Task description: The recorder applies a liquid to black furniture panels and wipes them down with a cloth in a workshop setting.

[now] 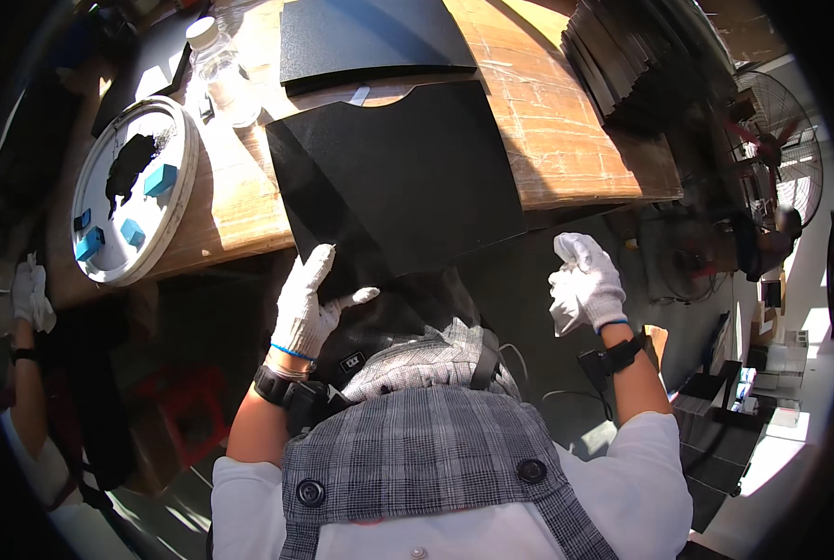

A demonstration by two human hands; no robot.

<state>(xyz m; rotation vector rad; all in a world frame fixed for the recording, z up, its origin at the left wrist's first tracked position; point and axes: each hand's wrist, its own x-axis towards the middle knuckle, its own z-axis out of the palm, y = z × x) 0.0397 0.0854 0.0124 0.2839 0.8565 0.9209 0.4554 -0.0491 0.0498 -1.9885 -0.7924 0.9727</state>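
A black flat panel (408,168) with a shallow notch in its far edge lies on the wooden table, its near part jutting past the table's front edge. By its near left corner is my left hand (307,306) in a white knitted glove, fingers stretched and thumb spread, gripping nothing; whether it touches the panel I cannot tell. My right hand (590,285), gloved too, is raised off the panel's right side, with fingers curled around what looks like a white cloth (564,317). Beyond the panel lie more black panels (370,42), stacked.
On the left, a round white lid-like tray (188,187) carries black paint and several blue sponge blocks (160,180). A clear bottle (223,79) stands behind it. Dark boards (622,56) are stacked far right, near a fan (776,140). Another person's gloved hand (31,291) shows far left.
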